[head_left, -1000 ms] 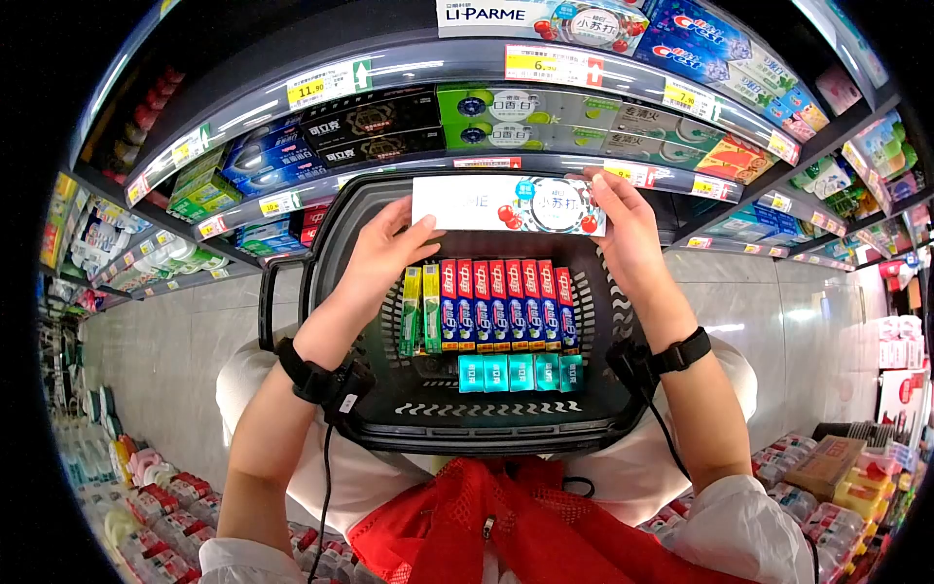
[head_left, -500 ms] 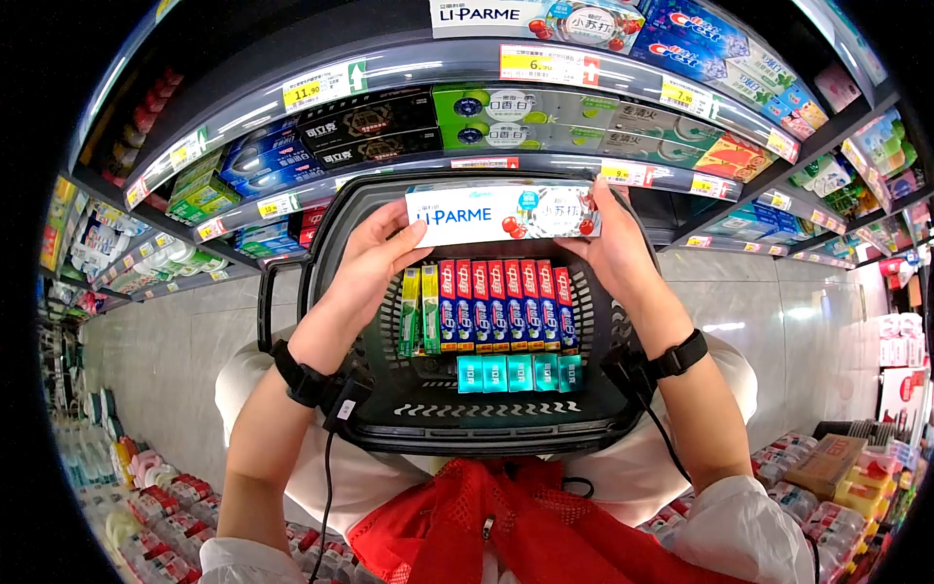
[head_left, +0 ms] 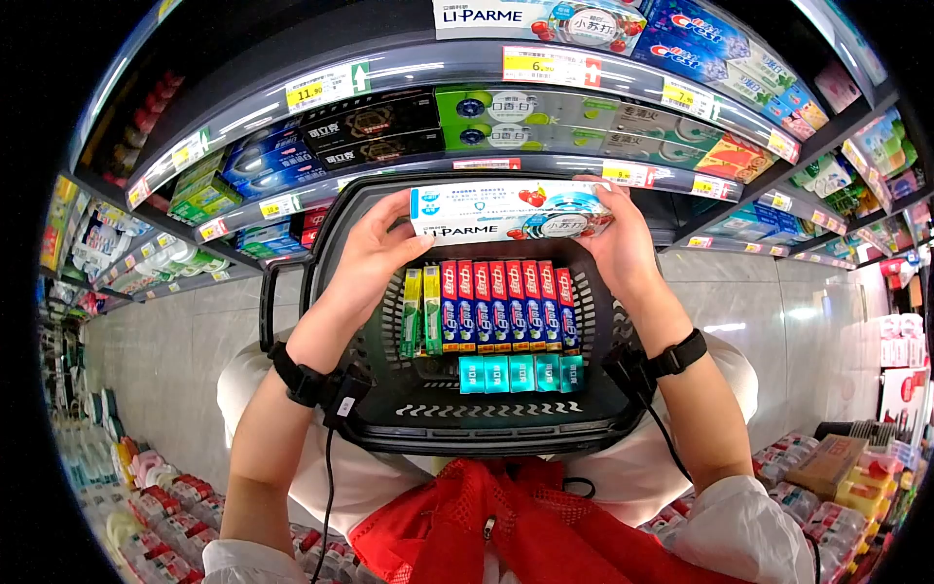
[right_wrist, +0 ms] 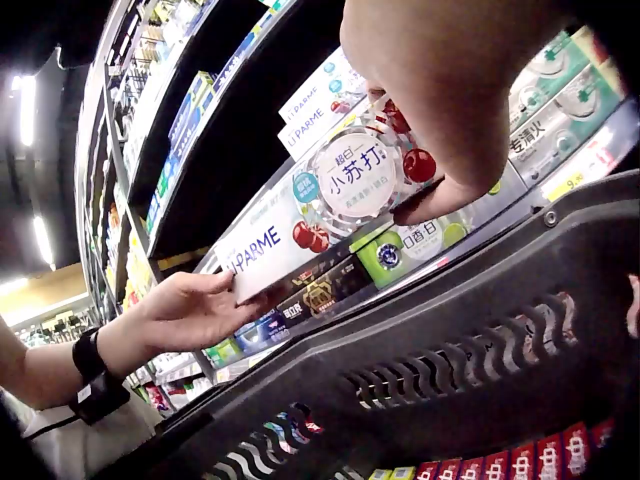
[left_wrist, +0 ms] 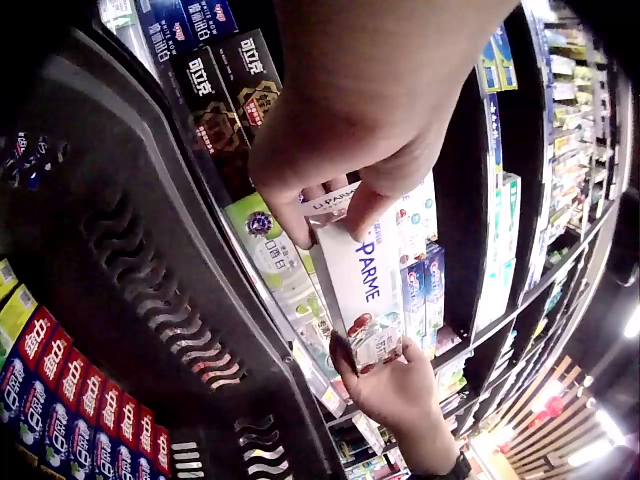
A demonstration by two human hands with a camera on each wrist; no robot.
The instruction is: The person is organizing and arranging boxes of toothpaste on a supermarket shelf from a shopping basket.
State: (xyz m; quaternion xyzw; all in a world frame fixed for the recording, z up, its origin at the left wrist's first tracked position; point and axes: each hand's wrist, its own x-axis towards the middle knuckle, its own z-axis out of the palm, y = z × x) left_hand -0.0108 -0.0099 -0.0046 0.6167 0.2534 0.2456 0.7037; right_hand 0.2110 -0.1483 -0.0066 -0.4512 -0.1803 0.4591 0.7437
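Observation:
A white LI-PARME toothpaste box (head_left: pixel 511 216) with cherry pictures is held level over the far side of a black shopping basket (head_left: pixel 467 440). My left hand (head_left: pixel 375 251) pinches its left end between thumb and fingers. At the opposite end my right hand (head_left: pixel 623 243) grips it, thumb and fingers on either side. Two long faces show in the head view, one with small print and one with the logo. Inside the basket stand a row of red-and-blue toothpaste boxes (head_left: pixel 509 307), two yellow-green boxes (head_left: pixel 421 310) and several teal boxes (head_left: pixel 521 374).
Beyond the basket are store shelves with price tags (head_left: pixel 552 66). Another LI-PARME box (head_left: pixel 535 21) lies on an upper shelf, beside blue Crest boxes (head_left: pixel 696 34). Black boxes (head_left: pixel 370 131) and green boxes (head_left: pixel 516 119) fill the shelf below. Wrapped bottles (head_left: pixel 175 516) stand behind, at lower left.
The toothpaste box has been rolled between my hands: its logo face has turned down toward me and a printed side face now shows above it. The basket's contents stay put.

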